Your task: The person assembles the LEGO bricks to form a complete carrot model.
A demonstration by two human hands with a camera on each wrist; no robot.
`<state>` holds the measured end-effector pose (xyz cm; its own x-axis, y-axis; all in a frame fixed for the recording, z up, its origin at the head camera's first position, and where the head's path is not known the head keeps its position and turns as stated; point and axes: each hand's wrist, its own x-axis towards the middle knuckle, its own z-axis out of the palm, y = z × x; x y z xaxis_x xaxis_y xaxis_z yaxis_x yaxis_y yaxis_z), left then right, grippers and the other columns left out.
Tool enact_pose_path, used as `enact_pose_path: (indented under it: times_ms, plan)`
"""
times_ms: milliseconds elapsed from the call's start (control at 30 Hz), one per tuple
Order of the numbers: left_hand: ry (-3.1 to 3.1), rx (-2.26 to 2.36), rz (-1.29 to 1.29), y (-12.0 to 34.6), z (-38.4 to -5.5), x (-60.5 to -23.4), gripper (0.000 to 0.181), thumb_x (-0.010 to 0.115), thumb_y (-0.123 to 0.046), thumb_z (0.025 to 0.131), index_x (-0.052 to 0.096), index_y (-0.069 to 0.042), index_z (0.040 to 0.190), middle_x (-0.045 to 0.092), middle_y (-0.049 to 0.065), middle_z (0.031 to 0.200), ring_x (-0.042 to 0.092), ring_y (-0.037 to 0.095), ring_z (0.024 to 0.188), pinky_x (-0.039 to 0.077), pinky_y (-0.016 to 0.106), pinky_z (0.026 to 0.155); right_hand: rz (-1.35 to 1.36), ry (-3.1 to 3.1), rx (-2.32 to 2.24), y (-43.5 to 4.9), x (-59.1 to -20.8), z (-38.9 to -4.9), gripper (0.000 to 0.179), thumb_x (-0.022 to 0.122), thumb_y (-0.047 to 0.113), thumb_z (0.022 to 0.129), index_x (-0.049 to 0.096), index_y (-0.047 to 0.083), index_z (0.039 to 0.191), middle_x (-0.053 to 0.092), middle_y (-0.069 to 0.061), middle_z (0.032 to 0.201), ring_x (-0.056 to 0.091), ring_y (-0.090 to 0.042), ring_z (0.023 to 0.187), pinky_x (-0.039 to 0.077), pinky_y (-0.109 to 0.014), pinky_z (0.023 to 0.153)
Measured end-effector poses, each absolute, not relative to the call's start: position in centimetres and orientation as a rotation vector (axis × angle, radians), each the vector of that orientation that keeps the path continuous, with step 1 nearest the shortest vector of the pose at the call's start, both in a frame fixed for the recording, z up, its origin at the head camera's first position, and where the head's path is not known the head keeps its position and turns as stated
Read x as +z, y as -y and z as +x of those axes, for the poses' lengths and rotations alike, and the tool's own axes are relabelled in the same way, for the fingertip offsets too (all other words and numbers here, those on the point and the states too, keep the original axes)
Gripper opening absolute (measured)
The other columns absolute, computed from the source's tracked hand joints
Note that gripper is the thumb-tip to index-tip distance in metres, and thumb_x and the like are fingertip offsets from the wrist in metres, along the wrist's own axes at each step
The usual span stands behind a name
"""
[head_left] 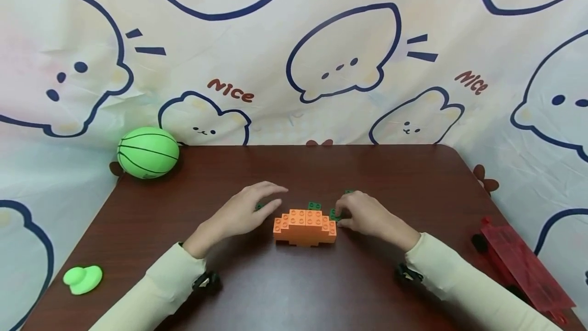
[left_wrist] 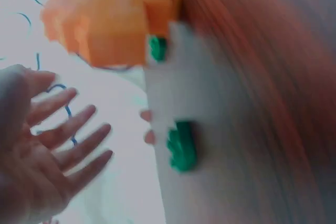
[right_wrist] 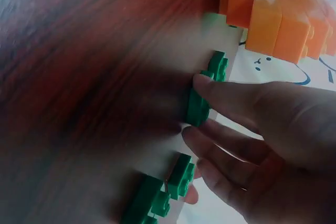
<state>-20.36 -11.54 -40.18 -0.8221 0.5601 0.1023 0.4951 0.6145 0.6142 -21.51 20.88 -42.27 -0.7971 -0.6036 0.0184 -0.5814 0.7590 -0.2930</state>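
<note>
An orange brick structure [head_left: 305, 231] with stepped ends stands on the table between the hands. To its left hovers my left hand [head_left: 243, 209], fingers spread and holding nothing; in the left wrist view a green brick [left_wrist: 182, 148] lies beyond its fingertips. My right hand [head_left: 369, 213], just right of the structure, pinches a green brick [right_wrist: 197, 103] at table level between thumb and fingers. Other green bricks [right_wrist: 143, 198] lie beside that hand. Behind the structure sits one more green brick [head_left: 314, 206]. The left wrist view is blurred.
A green ball [head_left: 148, 152] rests at the table's far left corner. Near the left edge lies a light green rounded object [head_left: 83, 280]. A red translucent object with dark wheels [head_left: 523, 264] is along the right edge. A printed curtain [head_left: 266, 65] surrounds the brown table [head_left: 285, 290].
</note>
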Motion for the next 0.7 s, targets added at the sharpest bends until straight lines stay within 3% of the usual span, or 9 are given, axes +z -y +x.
enact_pose_path:
  times_ms: [167,400,700]
  plan:
    - [-2.595,1.206,1.115,9.8,-19.1,-39.3,0.044,0.071,-0.039,0.097,0.064,-0.024,0.138,0.066,-0.003,0.138,0.063,0.017,0.126,0.054,0.044,0.105,-1.032,-2.800,-0.740,-21.7,-39.8,-21.4,0.022,0.083,0.006,0.085,0.079,0.017,0.102,0.074,0.002,0.102,0.067,-0.015,0.090,0.061,-0.032,0.080]
    - [-2.578,1.261,1.223,8.1,-18.1,-39.9,0.037,0.077,-0.027,0.093,0.072,-0.014,0.127,0.074,-0.001,0.119,0.068,0.007,0.097,0.059,0.022,0.083,-1.216,-2.667,-0.886,-21.1,-36.0,-19.4,0.027,0.082,0.012,0.088,0.078,0.022,0.113,0.074,0.004,0.119,0.071,-0.012,0.106,0.061,-0.038,0.090]
    - [-2.560,1.255,1.237,8.0,-18.2,-39.7,0.032,0.075,-0.025,0.095,0.071,-0.013,0.124,0.074,0.000,0.115,0.064,0.006,0.089,0.059,0.022,0.077,-1.270,-2.587,-0.956,-19.9,-35.7,-18.6,0.026,0.080,0.014,0.091,0.079,0.019,0.117,0.076,0.002,0.123,0.072,-0.012,0.111,0.059,-0.033,0.094]
